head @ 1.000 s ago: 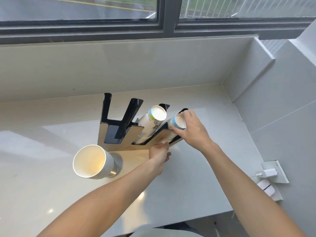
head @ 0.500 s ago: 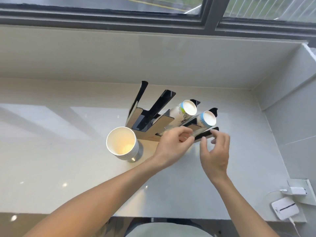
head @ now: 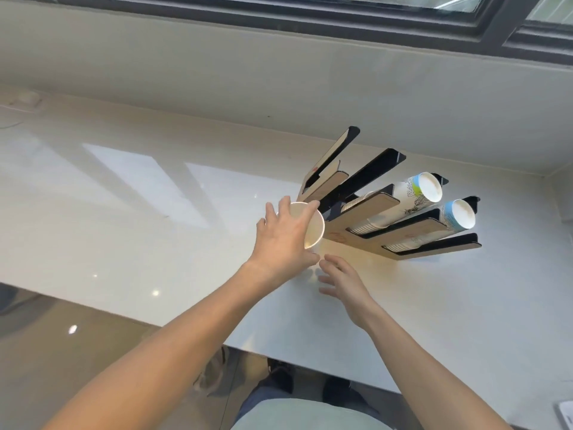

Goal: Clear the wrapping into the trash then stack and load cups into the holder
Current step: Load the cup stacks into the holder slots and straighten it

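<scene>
**Left hand on the loose cups, right hand open beside them**

Nearest the camera, two bare forearms reach forward over the pale counter (head: 130, 212). The right hand (head: 342, 282) hovers just above the counter with its fingers spread and loose; it holds nothing, and its fingertips point toward the left hand, close to it but apart.

The left hand (head: 283, 240) lies over the stack of paper cups (head: 314, 229) that stands on the counter. Its fingers curl across the rim and down the near side, and the thumb sits low by the base. The hand covers most of the stack, so only part of the white mouth shows. Whether the grip is firm cannot be told.

Just behind and to the right of that stack is the cup holder (head: 372, 209), a black and tan rack with slanted slots. Its two left slots are bare. The two right slots each carry a stack of cups lying on its side: one stack (head: 415, 190) in the farther slot, another (head: 452, 217) in the nearer one, both with blue-edged bases facing outward.

Beyond the holder rises the pale wall (head: 217, 72), and above it the dark window frame (head: 341, 13).
</scene>
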